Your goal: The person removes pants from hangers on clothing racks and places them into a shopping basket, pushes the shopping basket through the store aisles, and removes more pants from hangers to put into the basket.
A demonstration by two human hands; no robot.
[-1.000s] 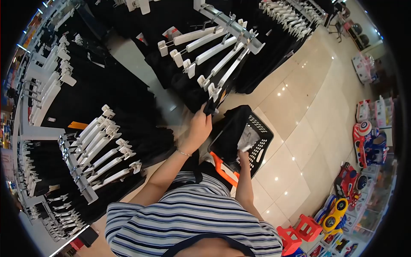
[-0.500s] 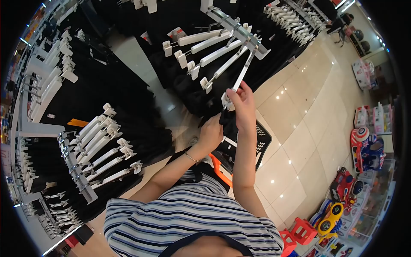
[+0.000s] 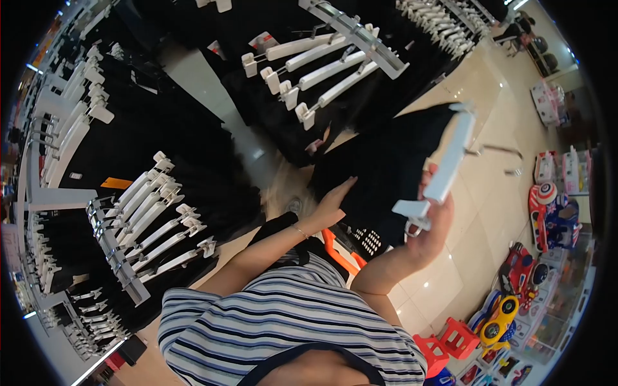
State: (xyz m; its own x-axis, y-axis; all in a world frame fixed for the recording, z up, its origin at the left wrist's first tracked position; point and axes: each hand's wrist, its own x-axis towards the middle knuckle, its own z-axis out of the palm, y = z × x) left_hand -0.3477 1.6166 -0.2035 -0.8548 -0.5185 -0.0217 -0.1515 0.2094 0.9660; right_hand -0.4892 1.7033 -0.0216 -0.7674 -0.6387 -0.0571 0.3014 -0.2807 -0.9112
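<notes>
Black cloth: 1 dark garment (image 3: 373, 151), centre of frame, clipped to 1 white clip hanger (image 3: 454, 148) right of centre. Looks soft, floppy and light, probably not slippery or fragile; will likely sag unless supported. Hanger looks like stiff plastic, and its thin metal hook sticks out to the right and could snag. Best hold: hanger bar next to a clip, plus flat support under the cloth.

Right hand (image 3: 431, 228): fingers wrapped round the hanger's lower end, by the near clip. Left hand (image 3: 329, 209): fingers extended, laid along the garment's lower left edge; can't tell whether it pinches any fold.

Counts: 2 clips on the held hanger, 1 at each end. Below the cloth, 1 black basket (image 3: 367, 240), mostly covered, with 1 orange handle (image 3: 331, 246); can't tell if cloth touches it. Upper centre, 1 metal rail (image 3: 344, 26) with 4 white hangers (image 3: 333, 69). Left of frame, 1 more rail (image 3: 116, 260); its hangers overlap too much to count. 1 orange tag (image 3: 116, 184) above it. Lower right, 2 red plastic frames (image 3: 458, 339) and 1 yellow toy (image 3: 496, 331).
</notes>
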